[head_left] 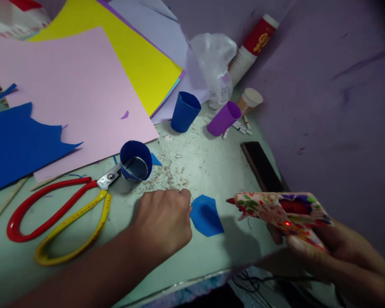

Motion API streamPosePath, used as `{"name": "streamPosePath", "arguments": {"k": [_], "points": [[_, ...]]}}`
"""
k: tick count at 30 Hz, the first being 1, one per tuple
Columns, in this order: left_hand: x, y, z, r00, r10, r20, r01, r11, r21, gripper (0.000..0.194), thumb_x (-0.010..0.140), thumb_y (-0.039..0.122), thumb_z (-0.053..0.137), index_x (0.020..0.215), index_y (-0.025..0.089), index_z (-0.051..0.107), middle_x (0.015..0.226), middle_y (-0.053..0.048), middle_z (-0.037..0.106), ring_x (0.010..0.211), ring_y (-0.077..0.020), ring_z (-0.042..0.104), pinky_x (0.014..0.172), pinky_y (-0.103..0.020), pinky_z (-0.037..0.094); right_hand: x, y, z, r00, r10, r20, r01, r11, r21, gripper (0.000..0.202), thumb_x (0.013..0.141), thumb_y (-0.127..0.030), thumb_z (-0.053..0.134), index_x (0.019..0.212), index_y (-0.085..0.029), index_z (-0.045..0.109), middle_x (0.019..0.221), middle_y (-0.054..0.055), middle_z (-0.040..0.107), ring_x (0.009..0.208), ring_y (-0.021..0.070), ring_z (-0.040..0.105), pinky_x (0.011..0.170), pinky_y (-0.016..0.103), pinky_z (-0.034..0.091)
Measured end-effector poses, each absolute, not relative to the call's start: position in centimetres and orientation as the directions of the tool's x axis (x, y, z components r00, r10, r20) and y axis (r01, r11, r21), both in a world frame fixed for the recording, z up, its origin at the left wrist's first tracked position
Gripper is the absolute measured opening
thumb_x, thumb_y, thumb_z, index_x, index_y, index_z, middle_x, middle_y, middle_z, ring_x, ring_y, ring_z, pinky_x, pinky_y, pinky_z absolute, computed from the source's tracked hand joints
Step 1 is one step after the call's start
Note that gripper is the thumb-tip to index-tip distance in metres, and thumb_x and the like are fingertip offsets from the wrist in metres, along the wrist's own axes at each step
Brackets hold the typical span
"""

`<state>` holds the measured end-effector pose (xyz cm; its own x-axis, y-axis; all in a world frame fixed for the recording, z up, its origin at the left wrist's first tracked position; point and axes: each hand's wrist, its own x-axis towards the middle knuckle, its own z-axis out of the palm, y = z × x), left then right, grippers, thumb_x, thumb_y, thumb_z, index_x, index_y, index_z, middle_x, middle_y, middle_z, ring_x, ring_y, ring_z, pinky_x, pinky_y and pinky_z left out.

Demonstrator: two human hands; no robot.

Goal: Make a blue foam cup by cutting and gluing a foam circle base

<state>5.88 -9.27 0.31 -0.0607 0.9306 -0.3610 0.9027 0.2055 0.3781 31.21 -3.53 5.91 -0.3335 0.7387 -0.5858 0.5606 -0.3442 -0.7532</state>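
Note:
My right hand [321,248] is wrapped around a flower-patterned hot glue gun [259,205]. Its red nozzle points left, above and to the right of a small cut piece of blue paper [207,216], and a red light glows on its side. At that paper's left edge is my left hand [167,220], knuckles up and fingers curled in against the edge; the fingertips are hidden. A dark blue paper cup [125,160] stands over the blades of large scissors [59,218] with red and yellow handles, just beyond my left hand.
Farther back stand a blue paper cup [184,113] and a tilted purple one [223,119]. Markers [240,128], a phone [263,167] and stacked paper cups [252,51] are near the wall. Pink card [73,85], yellow card [115,47] and cut blue card [22,141] cover the left.

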Motion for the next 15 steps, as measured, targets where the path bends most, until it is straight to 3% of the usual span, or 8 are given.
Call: {"name": "streamPosePath", "arguments": {"k": [7, 15], "points": [[5.9, -9.5, -0.4, -0.036, 0.954, -0.299, 0.916, 0.151, 0.372, 0.019, 0.083, 0.023, 0.041, 0.075, 0.022, 0.058, 0.072, -0.007, 0.068, 0.068, -0.032, 0.067, 0.053, -0.04, 0.045, 30.9, -4.3, 5.1, -0.282, 0.741, -0.61, 0.581, -0.374, -0.723, 0.055, 0.079, -0.041, 0.067, 0.131, -0.031, 0.052, 0.139, 0.006, 0.053, 0.125, 0.0317, 0.051, 0.104, 0.04, 0.044], [5.8, -9.6, -0.2, -0.007, 0.961, -0.278, 0.914, 0.12, 0.389, 0.016, 0.081, 0.02, 0.042, 0.077, 0.021, 0.057, 0.073, -0.007, 0.068, 0.068, -0.0319, 0.068, 0.053, -0.041, 0.046, 30.6, -4.9, 4.3, -0.265, 0.76, -0.594, 0.628, -0.331, -0.704, 0.058, 0.078, -0.044, 0.067, 0.131, -0.027, 0.052, 0.136, 0.01, 0.055, 0.126, 0.0334, 0.049, 0.106, 0.044, 0.039]]}}
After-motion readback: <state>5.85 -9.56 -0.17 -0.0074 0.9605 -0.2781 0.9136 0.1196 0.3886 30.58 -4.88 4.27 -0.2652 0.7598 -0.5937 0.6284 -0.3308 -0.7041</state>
